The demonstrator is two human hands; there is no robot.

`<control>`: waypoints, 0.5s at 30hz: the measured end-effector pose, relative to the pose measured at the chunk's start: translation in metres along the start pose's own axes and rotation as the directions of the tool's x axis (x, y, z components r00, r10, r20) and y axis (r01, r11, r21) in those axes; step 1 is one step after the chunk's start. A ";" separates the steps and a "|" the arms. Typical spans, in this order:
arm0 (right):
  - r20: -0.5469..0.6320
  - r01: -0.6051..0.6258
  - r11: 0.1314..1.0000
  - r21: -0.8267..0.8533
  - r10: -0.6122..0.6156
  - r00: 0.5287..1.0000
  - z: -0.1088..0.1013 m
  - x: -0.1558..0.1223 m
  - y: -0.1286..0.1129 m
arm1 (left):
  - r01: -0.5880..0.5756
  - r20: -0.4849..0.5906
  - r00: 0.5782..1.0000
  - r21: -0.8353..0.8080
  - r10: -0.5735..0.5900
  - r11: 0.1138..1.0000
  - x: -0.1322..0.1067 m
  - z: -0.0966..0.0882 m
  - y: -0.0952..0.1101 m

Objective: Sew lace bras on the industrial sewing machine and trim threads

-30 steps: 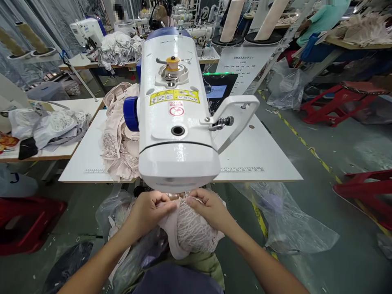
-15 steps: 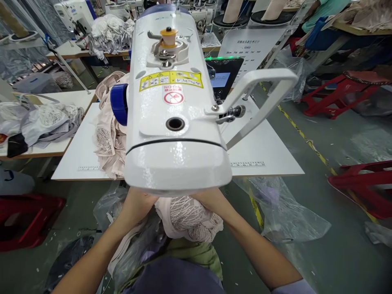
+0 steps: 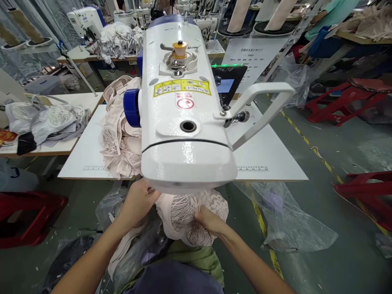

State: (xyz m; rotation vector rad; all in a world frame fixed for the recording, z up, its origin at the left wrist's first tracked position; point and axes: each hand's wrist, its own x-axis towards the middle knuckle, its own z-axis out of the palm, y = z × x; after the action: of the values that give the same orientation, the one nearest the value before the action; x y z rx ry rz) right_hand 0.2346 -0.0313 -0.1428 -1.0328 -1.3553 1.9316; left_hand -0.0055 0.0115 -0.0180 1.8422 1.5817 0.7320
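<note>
A pale pink lace bra (image 3: 183, 214) hangs below the front of a white sewing machine (image 3: 186, 163), above my lap. My right hand (image 3: 210, 220) is closed on its lace, with thumb and fingers pinching the right part. My left hand (image 3: 139, 202) is beside the machine head's lower left corner, its fingers closed at the bra's upper left edge. The fingertips are partly hidden under the machine head. The needle area is hidden behind the head as well.
A heap of pale pink bras (image 3: 121, 134) lies on the white machine table (image 3: 272, 157), left of the machine. Plastic bags (image 3: 290, 220) hang below the table. Red stools (image 3: 346, 100) stand at both sides. White garments (image 3: 58, 120) lie on the left table.
My right hand has come out from under the machine head, down and toward me, onto the lace. My left hand shows more beside the head. The view has shifted slightly.
</note>
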 end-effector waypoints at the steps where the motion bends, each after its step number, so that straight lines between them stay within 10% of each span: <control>1: 0.102 -0.025 0.998 0.057 0.019 0.995 0.000 -0.005 0.006 | 0.006 0.011 1.000 -0.005 -0.006 1.000 0.000 -0.001 0.000; 5: 0.282 -0.186 0.949 0.253 0.111 0.953 -0.003 -0.023 0.018 | 0.047 0.049 0.998 -0.026 -0.046 0.999 0.000 -0.001 -0.003; 15: -0.068 -0.126 0.886 0.447 0.174 0.982 -0.003 -0.054 0.008 | 0.072 0.063 0.995 0.090 -0.078 0.993 -0.003 -0.001 0.000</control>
State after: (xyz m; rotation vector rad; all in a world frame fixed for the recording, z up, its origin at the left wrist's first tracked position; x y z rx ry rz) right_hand 0.2670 -0.0753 -0.1367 -1.0139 -0.7388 2.1288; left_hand -0.0065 0.0084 -0.0179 1.8381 1.6537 0.5702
